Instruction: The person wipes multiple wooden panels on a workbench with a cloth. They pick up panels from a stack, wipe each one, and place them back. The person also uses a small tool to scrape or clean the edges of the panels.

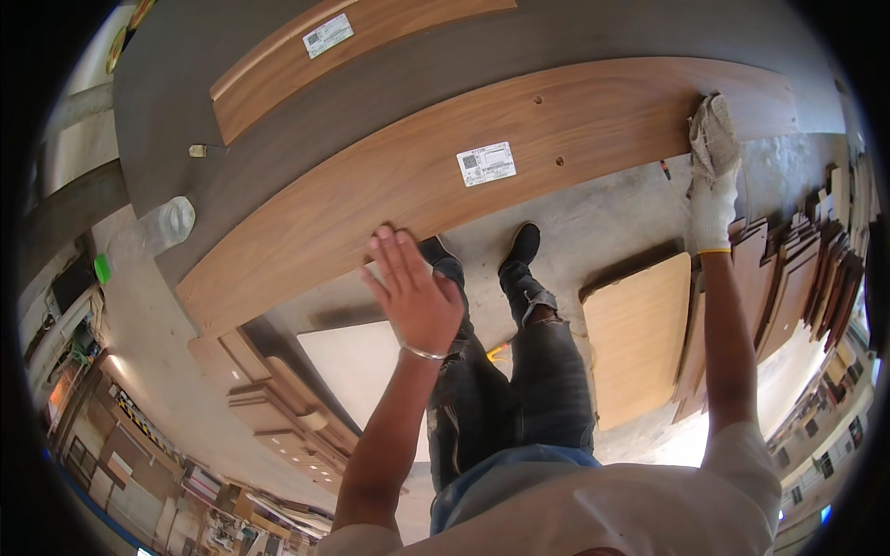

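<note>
A long brown wood-grain panel (371, 176) lies across the dark work surface in front of me, with a white printed label (486, 164) and two small holes in its face. My left hand (408, 283) is bare, with a bracelet at the wrist. Its fingers are stretched out at the panel's near edge, holding nothing. On the panel's right part rests my right hand (712, 199), in a white knit glove with a yellow cuff edge. A greyish crumpled rag (714, 134) is bunched at its fingers, which it covers.
Beyond lies another labelled brown panel (278, 83). A clear plastic bottle (169, 225) with a green cap lies at the left. Below the surface stand a light board (640, 338), a white board (357, 366) and stacked brown panels (788, 278). A small dark tool (665, 170) lies near my right hand.
</note>
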